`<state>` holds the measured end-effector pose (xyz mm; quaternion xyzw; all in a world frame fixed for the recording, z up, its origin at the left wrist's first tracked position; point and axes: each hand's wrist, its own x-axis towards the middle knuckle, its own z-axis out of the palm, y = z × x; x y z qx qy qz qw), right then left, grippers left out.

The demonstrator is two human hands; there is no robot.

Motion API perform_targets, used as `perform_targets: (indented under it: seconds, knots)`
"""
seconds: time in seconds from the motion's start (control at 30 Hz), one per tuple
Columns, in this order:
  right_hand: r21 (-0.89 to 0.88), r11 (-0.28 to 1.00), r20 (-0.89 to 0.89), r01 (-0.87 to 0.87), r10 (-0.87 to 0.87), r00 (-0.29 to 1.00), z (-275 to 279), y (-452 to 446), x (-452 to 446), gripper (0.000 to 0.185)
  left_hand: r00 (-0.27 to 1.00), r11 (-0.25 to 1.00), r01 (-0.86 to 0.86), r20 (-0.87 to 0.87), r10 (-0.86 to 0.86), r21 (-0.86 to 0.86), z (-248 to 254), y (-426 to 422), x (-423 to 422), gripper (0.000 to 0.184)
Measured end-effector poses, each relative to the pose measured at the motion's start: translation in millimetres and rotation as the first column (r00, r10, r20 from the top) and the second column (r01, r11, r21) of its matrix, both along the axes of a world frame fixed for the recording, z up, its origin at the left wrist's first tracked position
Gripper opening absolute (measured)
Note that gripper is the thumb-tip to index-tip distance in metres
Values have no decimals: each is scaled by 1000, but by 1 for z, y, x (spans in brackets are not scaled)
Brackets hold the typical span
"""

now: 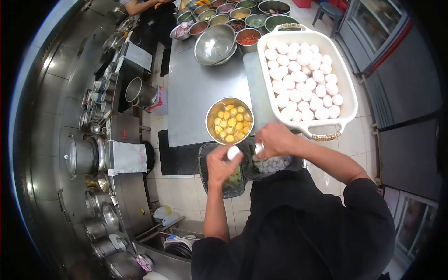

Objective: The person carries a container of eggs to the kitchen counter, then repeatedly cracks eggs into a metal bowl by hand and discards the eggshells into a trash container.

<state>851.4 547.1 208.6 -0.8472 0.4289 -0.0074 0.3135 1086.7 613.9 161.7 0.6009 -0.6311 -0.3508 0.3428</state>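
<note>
My left hand [221,164] is closed around a white eggshell [233,152], just below the near rim of a metal bowl. Whether that shell is whole or a half I cannot tell. Pinched in the fingers of my right hand [276,140] is another white piece of eggshell [259,149]. The metal bowl [208,128] holds many raw eggs with yellow yolks. Under my right hand, a dark bin [254,176] contains many white shells. A second dark bin [203,156] with greenish contents lies below my left hand. A large white basket [351,88] of white eggs stands beyond my right hand.
The eggs' basket rests partly over a pale board [256,86] on the steel table [191,93]. Nested metal bowls [215,44] and several ingredient bowls stand at the back. Stoves and pots [77,155] line the left. A person's arm [140,6] shows at top left.
</note>
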Motion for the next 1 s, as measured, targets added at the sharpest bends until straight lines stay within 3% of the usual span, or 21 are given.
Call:
perform_targets:
  seconds: [0.03,0.1,0.13,0.17,0.2,0.23,0.27,0.37,0.4,0.5,0.57,0.6,0.63,0.7,0.77,0.83,0.97,1.0]
  knots:
    - [71,997,-35,19,-17,999,-6,13,-5,57,996,997,83,37,-82,-4,-6,11,-7,50]
    - [151,972,81,178,-192,978,-28,35,-11,65,956,977,193,243,-166,-91,-3,28,-24,62]
    - [193,948,133,253,-281,950,-38,43,-11,69,971,979,201,133,-197,-18,-1,35,-31,61]
    - [371,878,203,302,-394,896,-45,50,-7,69,975,975,218,21,-219,53,2,40,-38,59]
    - [541,778,247,321,-512,823,-51,57,1,69,966,975,191,-197,-165,117,-4,47,-46,56]
    - [693,651,262,310,-628,733,-52,63,8,70,911,966,177,-402,-89,186,-12,54,-56,53]
    - [729,635,329,256,-653,683,-39,68,13,77,814,950,177,-581,5,257,-19,59,-64,49]
    - [655,696,393,295,-646,654,-34,85,29,84,787,979,-101,-588,186,175,-32,63,-85,48]
    - [614,731,425,298,-625,655,-37,88,28,81,596,954,-70,-754,275,292,-46,60,-81,53]
    - [466,881,525,81,-349,776,22,59,-10,78,237,907,26,-884,403,420,-28,52,-59,57]
    - [304,866,414,397,-495,764,30,36,-39,62,312,913,-153,-858,408,378,-42,42,-39,55]
    - [221,767,329,603,-640,694,33,24,-56,48,300,889,-247,-841,450,387,-51,36,-25,53]
    - [-154,735,380,660,-573,726,7,10,-83,43,284,857,-333,-825,488,393,-64,30,-8,51]
    - [-334,723,-3,605,-642,766,8,-9,-128,42,308,820,-479,-814,492,314,-87,16,23,48]
    - [-194,771,-259,607,-637,726,5,-24,-152,47,488,747,-627,-635,599,223,-103,2,46,46]
    - [-102,769,-252,631,-633,732,7,-27,-154,46,621,686,-727,-431,655,-6,-148,-17,70,47]
    - [-130,761,-191,635,-648,737,-4,-28,-159,49,701,642,-665,-25,712,-382,-140,-30,66,46]
    - [-124,758,-174,640,-652,738,-2,-27,-160,51,710,639,-656,-40,703,-402,-136,-33,62,47]
